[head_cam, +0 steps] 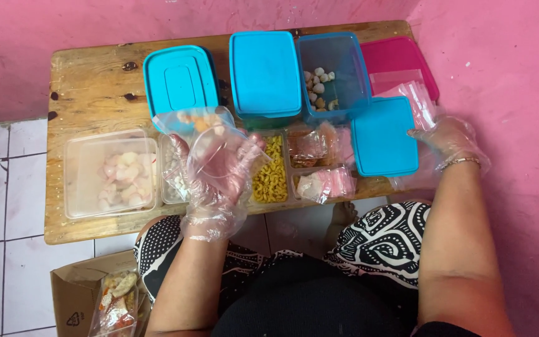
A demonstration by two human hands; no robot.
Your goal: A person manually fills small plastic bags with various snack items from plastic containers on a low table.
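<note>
At centre frame, the gloved left hand pinches a clear bag of snacks between its fingers. At right, the right hand rests with fingers spread on a stack of empty bags.

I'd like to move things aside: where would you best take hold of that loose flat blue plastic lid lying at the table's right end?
Probably by the near right edge of the loose flat blue plastic lid, coming from the right. That corner seems to overhang the wooden table, so fingers can slip under it. The gloved right hand already rests beside it.
</note>
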